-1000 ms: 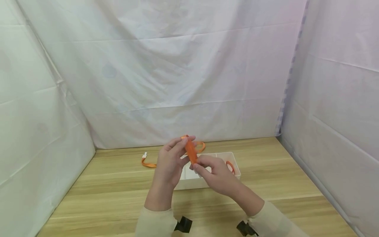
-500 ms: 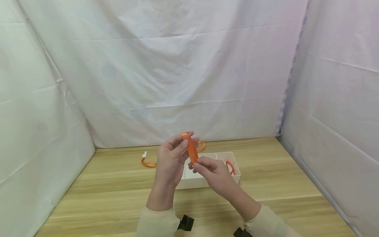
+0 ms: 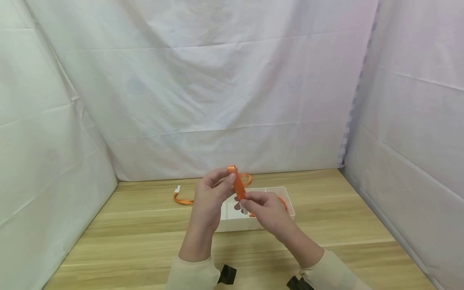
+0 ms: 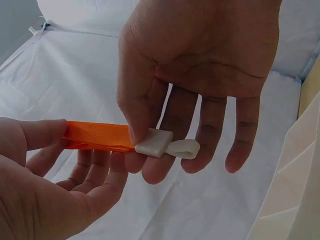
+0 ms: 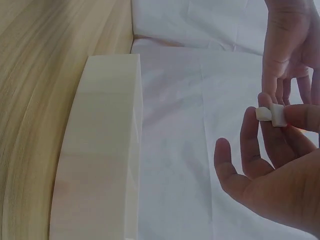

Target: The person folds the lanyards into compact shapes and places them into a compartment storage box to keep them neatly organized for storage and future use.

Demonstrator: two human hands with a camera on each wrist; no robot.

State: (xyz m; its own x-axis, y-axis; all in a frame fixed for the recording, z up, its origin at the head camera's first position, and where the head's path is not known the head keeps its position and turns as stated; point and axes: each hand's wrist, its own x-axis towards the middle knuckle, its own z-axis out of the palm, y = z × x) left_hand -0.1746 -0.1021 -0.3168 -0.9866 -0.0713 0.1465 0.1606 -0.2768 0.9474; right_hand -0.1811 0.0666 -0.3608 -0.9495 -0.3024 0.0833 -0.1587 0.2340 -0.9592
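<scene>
Head view. My left hand (image 3: 211, 197) and right hand (image 3: 267, 211) hold a folded orange strap (image 3: 238, 185) between them, raised above a wooden table (image 3: 130, 229) bearing a white box (image 3: 241, 224). The strap runs from eleven to five o'clock: my left thumb and fingers pinch its upper end, my right thumb and fingertips its lower, where a white clip (image 3: 243, 209) shows. A loose orange strap (image 3: 183, 201) with a pale end lies at nine o'clock of my left hand; an orange loop (image 3: 249, 179) appears at two o'clock of the folded strap. An orange band (image 3: 284, 204) sits inside the box, at four o'clock.

Left wrist view. My left hand, at eight o'clock, pinches the strap's nine o'clock end. My right hand, at one o'clock, grips the strap at the clip, whose white tab (image 4: 184, 149) points toward three.

Right wrist view. My right hand, at four o'clock, pinches the clip, remaining fingers apart; my left hand shows at two, the box at eight.
</scene>
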